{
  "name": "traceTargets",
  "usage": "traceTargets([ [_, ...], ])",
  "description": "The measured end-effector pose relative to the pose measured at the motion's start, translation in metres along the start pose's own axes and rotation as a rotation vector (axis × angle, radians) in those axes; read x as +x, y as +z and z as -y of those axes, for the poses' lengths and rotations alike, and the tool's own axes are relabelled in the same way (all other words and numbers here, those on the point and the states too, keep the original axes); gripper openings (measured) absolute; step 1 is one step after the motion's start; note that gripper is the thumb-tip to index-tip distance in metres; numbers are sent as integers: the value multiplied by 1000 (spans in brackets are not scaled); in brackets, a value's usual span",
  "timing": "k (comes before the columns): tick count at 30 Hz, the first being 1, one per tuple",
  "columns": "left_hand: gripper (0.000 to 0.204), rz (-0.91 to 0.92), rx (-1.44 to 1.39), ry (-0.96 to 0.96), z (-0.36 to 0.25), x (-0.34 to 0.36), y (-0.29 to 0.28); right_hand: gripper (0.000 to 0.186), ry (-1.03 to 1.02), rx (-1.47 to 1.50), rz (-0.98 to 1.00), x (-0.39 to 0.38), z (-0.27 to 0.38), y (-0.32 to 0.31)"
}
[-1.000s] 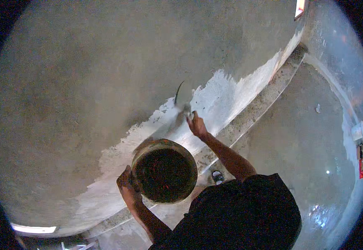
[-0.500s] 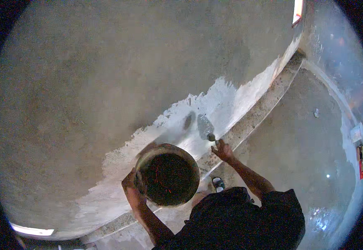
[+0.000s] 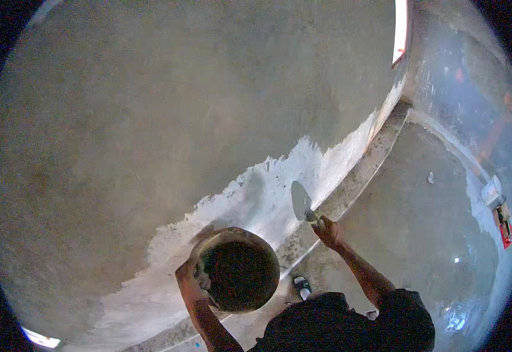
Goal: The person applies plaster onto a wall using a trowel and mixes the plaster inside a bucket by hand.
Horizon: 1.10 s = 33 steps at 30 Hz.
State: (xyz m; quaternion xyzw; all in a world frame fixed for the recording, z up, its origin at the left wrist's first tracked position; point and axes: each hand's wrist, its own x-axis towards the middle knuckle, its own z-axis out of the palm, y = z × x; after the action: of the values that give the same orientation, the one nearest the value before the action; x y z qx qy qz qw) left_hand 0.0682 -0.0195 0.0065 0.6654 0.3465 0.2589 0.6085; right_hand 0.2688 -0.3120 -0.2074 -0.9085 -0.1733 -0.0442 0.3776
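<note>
the left grip (image 3: pixel 194 283) clasped a round, dark, rigid bucket (image 3: pixel 215 239), judged heavy, its interior unclear; before the white-streaked grey wall (image 3: pixel 121 117), the right grip (image 3: pixel 329 232) clasped a light, stiff, oval-bladed trowel (image 3: pixel 300 200), best held by its handle.

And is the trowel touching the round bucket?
Apart. The head view shows the trowel, in the right hand, with a strip of pale wall between it and the bucket.

Between the round, dark-mouthed bucket (image 3: pixel 232 233) and the flat, grey, rounded trowel (image 3: pixel 300 199) a gap is left open, while part of the white-coated lower wall (image 3: pixel 270 190) is blocked by the bucket.
</note>
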Motion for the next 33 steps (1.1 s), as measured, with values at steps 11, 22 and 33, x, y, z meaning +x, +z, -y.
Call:
traceTargets([
  [11,22,171,-138,93,0,-7,-32,22,-454,-193,201,-39,150,-98],
  [22,20,189,-211,18,0,-13,-60,26,-717,-682,267,-57,235,-96],
  [33,25,78,-150,230,-19,-18,-76,27,-804,-685,290,-49,290,-63],
])
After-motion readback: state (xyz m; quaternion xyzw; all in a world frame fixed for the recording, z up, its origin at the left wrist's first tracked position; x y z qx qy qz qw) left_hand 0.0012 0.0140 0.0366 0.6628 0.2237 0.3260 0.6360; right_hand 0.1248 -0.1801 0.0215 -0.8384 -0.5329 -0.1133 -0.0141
